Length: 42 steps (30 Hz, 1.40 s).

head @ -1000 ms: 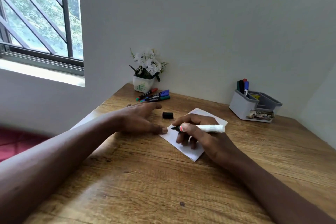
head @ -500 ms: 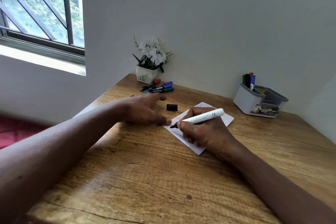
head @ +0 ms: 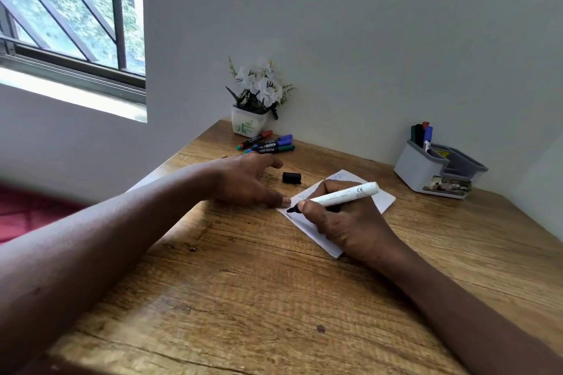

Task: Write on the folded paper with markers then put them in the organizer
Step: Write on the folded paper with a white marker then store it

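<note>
Now writing on the folded paper

Folded paper (head: 377,196) flat on the desk (head: 243,283), long side running away to the right. White marker (head: 344,193) gripped tight in the right hand (head: 347,222), black tip down at the paper's near left corner, tail pointing up and right. Left hand (head: 243,179) flat and loose, holding nothing, one fingertip pinning the paper's left edge. Black cap (head: 291,177) lying just behind. Three more markers (head: 268,143) by the flower pot (head: 248,125). Organizer (head: 438,167) far right, nearer the right hand. Probably more writing first, then capping.
</note>
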### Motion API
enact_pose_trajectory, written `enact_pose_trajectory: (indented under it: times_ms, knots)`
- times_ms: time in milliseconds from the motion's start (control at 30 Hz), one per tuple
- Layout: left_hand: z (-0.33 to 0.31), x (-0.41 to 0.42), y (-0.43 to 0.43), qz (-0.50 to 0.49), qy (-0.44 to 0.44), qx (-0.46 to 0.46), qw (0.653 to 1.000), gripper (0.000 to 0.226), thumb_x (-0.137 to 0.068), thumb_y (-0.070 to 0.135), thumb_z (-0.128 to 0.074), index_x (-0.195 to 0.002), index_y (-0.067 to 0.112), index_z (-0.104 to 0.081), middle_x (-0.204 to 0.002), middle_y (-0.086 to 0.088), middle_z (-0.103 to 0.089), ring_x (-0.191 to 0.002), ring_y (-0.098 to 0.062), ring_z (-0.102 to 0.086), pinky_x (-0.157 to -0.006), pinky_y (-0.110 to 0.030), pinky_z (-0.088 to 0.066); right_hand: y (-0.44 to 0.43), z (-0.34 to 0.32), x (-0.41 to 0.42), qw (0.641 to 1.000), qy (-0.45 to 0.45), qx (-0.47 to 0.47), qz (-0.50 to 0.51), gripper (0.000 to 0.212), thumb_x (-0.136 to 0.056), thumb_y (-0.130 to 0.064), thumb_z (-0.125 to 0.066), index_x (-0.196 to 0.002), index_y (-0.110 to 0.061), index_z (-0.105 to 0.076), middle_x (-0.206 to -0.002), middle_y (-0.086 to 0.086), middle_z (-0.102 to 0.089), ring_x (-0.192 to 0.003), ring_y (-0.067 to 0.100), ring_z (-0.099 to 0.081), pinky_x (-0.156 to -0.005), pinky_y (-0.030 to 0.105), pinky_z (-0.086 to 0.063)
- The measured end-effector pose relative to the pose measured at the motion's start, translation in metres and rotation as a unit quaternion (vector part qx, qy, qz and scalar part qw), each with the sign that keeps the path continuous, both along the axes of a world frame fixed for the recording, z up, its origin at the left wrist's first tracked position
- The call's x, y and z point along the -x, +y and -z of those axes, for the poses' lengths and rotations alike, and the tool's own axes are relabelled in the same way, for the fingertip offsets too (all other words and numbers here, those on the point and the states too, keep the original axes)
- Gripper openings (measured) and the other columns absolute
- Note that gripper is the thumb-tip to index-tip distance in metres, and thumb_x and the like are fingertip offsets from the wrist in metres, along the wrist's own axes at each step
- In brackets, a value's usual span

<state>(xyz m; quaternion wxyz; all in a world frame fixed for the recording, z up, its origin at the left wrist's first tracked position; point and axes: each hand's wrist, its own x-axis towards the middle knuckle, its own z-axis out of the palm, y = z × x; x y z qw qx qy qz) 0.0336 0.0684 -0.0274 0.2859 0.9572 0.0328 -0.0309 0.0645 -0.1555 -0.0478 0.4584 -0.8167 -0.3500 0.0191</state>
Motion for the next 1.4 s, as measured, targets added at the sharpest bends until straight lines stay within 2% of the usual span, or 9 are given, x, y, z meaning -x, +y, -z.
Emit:
enact_pose_trajectory:
  times_ms: [133, 367, 533, 733, 833, 1000, 1133, 1267, 1400]
  knots:
    - [-0.0005, 0.0013, -0.0002, 0.005, -0.006, -0.008, 1.000, 0.088, -0.080, 0.062, -0.075, -0.154, 0.038, -0.033, -0.162, 0.000, -0.036, -0.144, -0.021, -0.038, -0.115, -0.042, -0.037, 0.0006, -0.0009, 0.0009, 1.000, -0.025, 0.013, -0.012, 0.013, -0.085, -0.031, -0.080, -0.077, -0.027, -0.071, -0.073, -0.019, -0.070, -0.071, -0.003, -0.065, -0.054, 0.011, -0.045]
    - [-0.0005, 0.0014, -0.0007, 0.001, -0.001, 0.000, 1.000, 0.089, -0.079, 0.061, -0.076, -0.154, 0.040, -0.034, -0.161, 0.000, -0.037, -0.143, -0.022, -0.039, -0.116, -0.046, -0.037, -0.0013, -0.0011, 0.0004, 1.000, -0.019, 0.015, -0.014, 0.013, -0.083, -0.026, -0.081, -0.078, -0.020, -0.071, -0.067, -0.013, -0.069, -0.063, -0.001, -0.061, -0.052, 0.014, -0.043]
    - [-0.0007, 0.0022, -0.0016, -0.001, -0.004, 0.000, 1.000, 0.088, -0.079, 0.061, -0.076, -0.153, 0.040, -0.035, -0.161, 0.001, -0.037, -0.143, -0.021, -0.039, -0.116, -0.045, -0.037, -0.0006, -0.0021, 0.0000, 1.000, -0.016, -0.001, 0.010, 0.022, -0.081, -0.023, -0.081, -0.067, -0.023, -0.065, -0.059, -0.012, -0.064, -0.055, 0.000, -0.057, -0.050, 0.017, -0.042]
    - [-0.0015, 0.0019, -0.0019, 0.000, -0.002, -0.005, 1.000, 0.087, -0.080, 0.061, -0.076, -0.153, 0.040, -0.035, -0.163, 0.000, -0.034, -0.145, -0.022, -0.037, -0.117, -0.046, -0.036, 0.0004, -0.0022, 0.0024, 1.000, -0.021, 0.009, 0.004, 0.017, -0.082, -0.022, -0.080, -0.072, -0.021, -0.067, -0.064, -0.013, -0.067, -0.059, -0.002, -0.059, -0.051, 0.014, -0.042]
    - [-0.0015, 0.0018, -0.0013, 0.000, 0.000, -0.005, 1.000, 0.087, -0.080, 0.061, -0.075, -0.153, 0.040, -0.035, -0.162, 0.001, -0.034, -0.145, -0.022, -0.037, -0.116, -0.044, -0.037, 0.0004, -0.0022, 0.0025, 1.000, -0.021, 0.008, 0.005, 0.011, -0.083, -0.023, -0.081, -0.078, -0.020, -0.071, -0.074, -0.005, -0.073, -0.069, 0.004, -0.065, -0.056, 0.016, -0.045]
    - [-0.0016, 0.0012, -0.0019, -0.002, 0.001, -0.003, 1.000, 0.087, -0.079, 0.060, -0.076, -0.153, 0.040, -0.035, -0.162, 0.000, -0.035, -0.144, -0.022, -0.037, -0.116, -0.046, -0.036, -0.0008, -0.0046, 0.0027, 1.000, 0.009, -0.004, 0.022, 0.016, -0.081, -0.022, -0.080, -0.072, -0.018, -0.068, -0.062, -0.005, -0.067, -0.057, 0.005, -0.060, -0.055, 0.029, -0.048]
    - [-0.0010, 0.0021, -0.0016, -0.001, -0.002, 0.003, 1.000, 0.087, -0.078, 0.061, -0.077, -0.152, 0.041, -0.036, -0.162, 0.001, -0.035, -0.145, -0.022, -0.037, -0.117, -0.046, -0.036, 0.0004, -0.0028, 0.0041, 1.000, 0.001, 0.003, 0.024, 0.017, -0.081, -0.023, -0.081, -0.070, -0.023, -0.067, -0.061, -0.014, -0.065, -0.059, -0.002, -0.059, -0.052, 0.015, -0.043]
    - [-0.0021, 0.0026, -0.0024, -0.001, -0.002, 0.002, 1.000, 0.087, -0.079, 0.059, -0.077, -0.153, 0.040, -0.036, -0.162, 0.001, -0.035, -0.146, -0.022, -0.036, -0.118, -0.046, -0.035, 0.0004, -0.0016, 0.0015, 0.999, 0.000, -0.010, 0.054, 0.015, -0.080, -0.024, -0.081, -0.071, -0.021, -0.069, -0.063, -0.014, -0.066, -0.060, -0.002, -0.059, -0.051, 0.016, -0.042]
    - [-0.0034, 0.0031, -0.0037, -0.001, 0.000, 0.003, 1.000, 0.086, -0.080, 0.057, -0.077, -0.153, 0.038, -0.036, -0.162, 0.000, -0.034, -0.146, -0.023, -0.035, -0.118, -0.046, -0.035, 0.0008, -0.0008, 0.0026, 0.999, -0.013, 0.006, 0.042, 0.016, -0.082, -0.024, -0.082, -0.073, -0.027, -0.069, -0.070, -0.014, -0.069, -0.068, -0.004, -0.062, -0.054, 0.012, -0.044]
